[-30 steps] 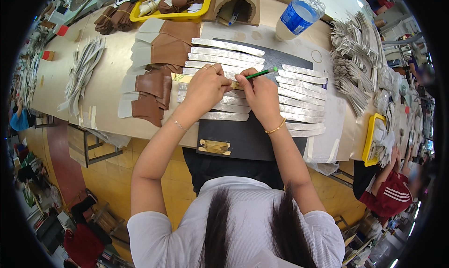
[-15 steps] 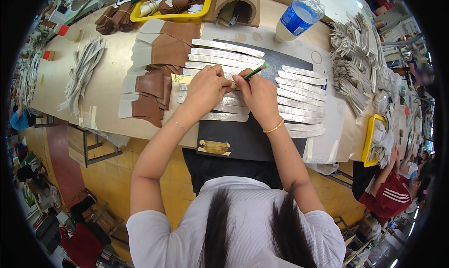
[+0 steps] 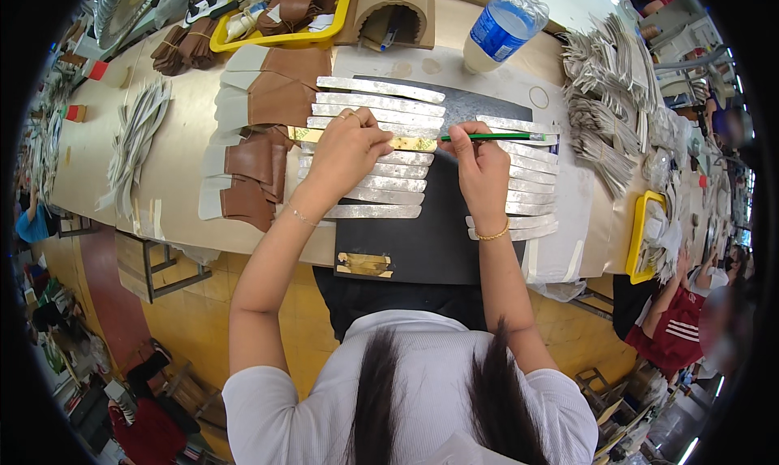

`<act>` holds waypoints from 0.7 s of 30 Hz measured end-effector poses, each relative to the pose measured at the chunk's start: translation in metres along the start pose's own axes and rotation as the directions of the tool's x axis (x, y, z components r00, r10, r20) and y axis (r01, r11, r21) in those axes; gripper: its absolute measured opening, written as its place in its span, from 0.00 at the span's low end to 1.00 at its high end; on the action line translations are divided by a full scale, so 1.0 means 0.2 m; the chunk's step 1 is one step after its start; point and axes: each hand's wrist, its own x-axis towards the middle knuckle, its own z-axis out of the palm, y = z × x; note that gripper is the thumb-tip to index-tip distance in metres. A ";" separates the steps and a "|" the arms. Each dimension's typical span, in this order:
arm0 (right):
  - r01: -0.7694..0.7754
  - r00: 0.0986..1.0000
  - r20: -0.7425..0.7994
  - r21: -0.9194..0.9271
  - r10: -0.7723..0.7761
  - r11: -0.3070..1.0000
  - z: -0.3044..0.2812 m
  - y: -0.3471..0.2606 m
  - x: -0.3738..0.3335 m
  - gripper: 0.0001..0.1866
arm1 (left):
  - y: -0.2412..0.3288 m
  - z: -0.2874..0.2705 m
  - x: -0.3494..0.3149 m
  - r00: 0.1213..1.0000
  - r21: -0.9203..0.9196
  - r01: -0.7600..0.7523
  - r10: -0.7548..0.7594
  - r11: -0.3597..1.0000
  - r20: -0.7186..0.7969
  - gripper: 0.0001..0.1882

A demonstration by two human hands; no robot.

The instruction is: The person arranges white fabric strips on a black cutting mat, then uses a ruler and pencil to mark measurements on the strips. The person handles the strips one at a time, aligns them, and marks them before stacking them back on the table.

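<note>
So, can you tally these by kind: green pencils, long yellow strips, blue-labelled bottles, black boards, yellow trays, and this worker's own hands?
Green pencil: 1
Long yellow strip: 1
Blue-labelled bottle: 1
Black board: 1
Yellow trays: 2 in sight (far tray, right-hand tray)
Worker's own hands: 2 (left hand, right hand)
Total: 8

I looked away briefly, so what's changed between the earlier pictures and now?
The right hand has moved rightward, away from the left hand, uncovering more of the yellow strip. The green pencil, still in the right hand, has swung from slanting upward to nearly level. The left hand stays on the yellow strip; the bottle stays put.
</note>
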 end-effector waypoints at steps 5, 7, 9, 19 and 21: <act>-0.033 0.999 0.023 0.030 0.032 0.999 0.03 0.00 -0.02 0.15 | -0.01 0.01 0.00 1.000 0.012 -0.010 0.010 1.000 0.010 0.10; -0.041 0.999 0.034 0.030 0.040 0.999 0.03 0.02 -0.02 0.15 | -0.01 0.01 0.00 1.000 0.018 -0.025 0.025 1.000 0.008 0.10; -0.041 0.999 0.038 0.022 0.040 0.999 0.03 0.01 -0.02 0.15 | 0.00 0.00 0.00 1.000 0.009 -0.007 0.007 1.000 0.006 0.10; 0.038 0.996 0.086 -0.014 -0.037 0.999 0.08 -0.02 0.00 0.15 | -0.02 0.02 0.01 0.998 0.038 -0.058 0.059 0.998 -0.027 0.09; 0.064 0.988 0.150 -0.107 -0.048 0.992 0.09 -0.02 0.02 0.15 | -0.03 0.03 0.01 0.997 0.041 -0.063 0.065 0.997 -0.031 0.08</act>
